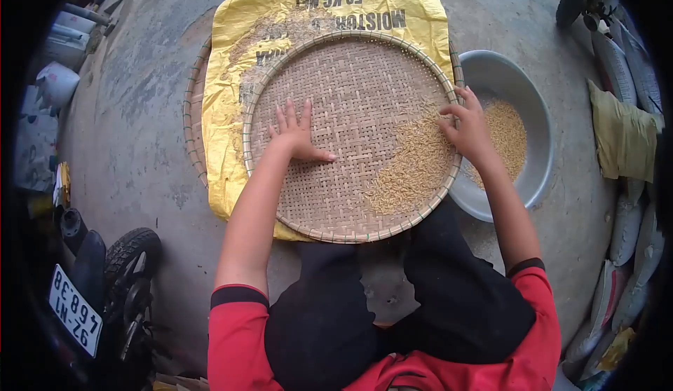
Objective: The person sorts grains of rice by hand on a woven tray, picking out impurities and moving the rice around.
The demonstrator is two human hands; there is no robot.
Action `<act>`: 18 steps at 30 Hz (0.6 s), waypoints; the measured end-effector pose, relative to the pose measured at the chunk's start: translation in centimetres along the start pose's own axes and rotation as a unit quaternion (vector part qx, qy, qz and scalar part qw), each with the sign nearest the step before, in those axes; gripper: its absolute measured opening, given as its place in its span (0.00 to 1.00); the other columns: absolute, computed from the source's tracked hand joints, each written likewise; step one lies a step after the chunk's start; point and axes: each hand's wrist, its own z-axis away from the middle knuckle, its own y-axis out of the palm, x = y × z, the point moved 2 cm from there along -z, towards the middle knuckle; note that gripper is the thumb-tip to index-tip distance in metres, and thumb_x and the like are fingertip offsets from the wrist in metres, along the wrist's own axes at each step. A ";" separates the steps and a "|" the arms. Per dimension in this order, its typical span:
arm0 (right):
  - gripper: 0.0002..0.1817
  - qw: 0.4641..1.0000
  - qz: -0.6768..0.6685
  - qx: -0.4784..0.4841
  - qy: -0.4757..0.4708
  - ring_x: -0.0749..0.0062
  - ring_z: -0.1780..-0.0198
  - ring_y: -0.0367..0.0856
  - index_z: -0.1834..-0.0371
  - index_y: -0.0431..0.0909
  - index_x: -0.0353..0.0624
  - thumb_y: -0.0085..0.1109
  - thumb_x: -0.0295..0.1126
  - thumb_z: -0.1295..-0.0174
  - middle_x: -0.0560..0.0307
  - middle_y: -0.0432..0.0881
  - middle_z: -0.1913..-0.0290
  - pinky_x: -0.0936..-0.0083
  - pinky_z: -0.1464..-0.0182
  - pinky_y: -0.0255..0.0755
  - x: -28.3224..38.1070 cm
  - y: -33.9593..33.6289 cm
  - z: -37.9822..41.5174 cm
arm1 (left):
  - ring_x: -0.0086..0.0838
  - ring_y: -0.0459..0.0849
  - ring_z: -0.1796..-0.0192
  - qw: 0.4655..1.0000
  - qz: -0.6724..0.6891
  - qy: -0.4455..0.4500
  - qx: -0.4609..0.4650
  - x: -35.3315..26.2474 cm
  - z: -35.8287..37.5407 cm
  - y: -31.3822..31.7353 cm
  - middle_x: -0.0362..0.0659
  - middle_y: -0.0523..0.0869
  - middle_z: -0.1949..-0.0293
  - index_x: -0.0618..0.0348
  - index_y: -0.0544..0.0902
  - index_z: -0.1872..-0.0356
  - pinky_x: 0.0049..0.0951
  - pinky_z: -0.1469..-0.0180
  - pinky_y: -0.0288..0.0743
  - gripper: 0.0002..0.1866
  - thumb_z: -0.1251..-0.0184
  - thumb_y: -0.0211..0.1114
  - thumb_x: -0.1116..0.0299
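Round woven tray [350, 118] lies over a yellow printed sack [223, 111], toward the near side of it. Under the sack, the rim of a second tray [189, 111] shows at the left and right.

Left hand [296, 137]: palm down on the weave, left of centre, fingers spread wide, thumb out to the right. Holds nothing.

Right hand [465, 125]: at the tray's right rim, fingers bent and partly spread, fingertips reaching inward beside the grain. Cannot tell whether it is closed on the rim; the underside is hidden.

Grain [410, 170]: yellow-brown, banked along the right and lower right of the weave. Most of the weave around the left hand is bare.

Metal basin [540, 139]: on the concrete floor [161, 146], just right of the tray, with more grain inside.

Edges: motorbike wheel [130, 258] and number plate [75, 310] lower left; stacked sacks [624, 139] at right, apparently full, blurred by lens distortion.
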 end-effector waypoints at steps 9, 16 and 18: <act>0.06 0.996 0.087 0.009 0.021 0.42 0.29 0.53 0.71 0.80 0.46 0.67 0.32 0.50 0.39 0.61 0.33 0.56 0.32 0.54 0.1 1.1 -0.2 | 0.53 0.19 0.28 1.000 0.001 0.001 -0.002 0.0 -0.1 0.1 0.57 0.21 0.29 0.45 0.26 0.29 0.62 0.32 0.31 0.78 0.76 0.69 0.25; 0.06 0.999 -0.005 -0.033 0.022 0.40 0.30 0.53 0.69 0.78 0.39 0.63 0.29 0.46 0.39 0.63 0.35 0.56 0.33 0.54 -0.8 -0.2 0.1 | 0.53 0.19 0.28 1.000 -0.002 -0.002 -0.002 0.0 -0.1 0.1 0.57 0.21 0.29 0.45 0.26 0.29 0.62 0.32 0.31 0.78 0.76 0.69 0.24; 0.06 0.999 -0.014 -0.046 0.023 0.40 0.30 0.53 0.69 0.77 0.38 0.63 0.28 0.45 0.39 0.64 0.35 0.56 0.33 0.54 -1.3 -1.4 0.6 | 0.53 0.19 0.28 1.000 -0.001 0.000 -0.002 0.0 -0.1 0.1 0.57 0.21 0.29 0.46 0.26 0.29 0.62 0.32 0.31 0.78 0.75 0.69 0.25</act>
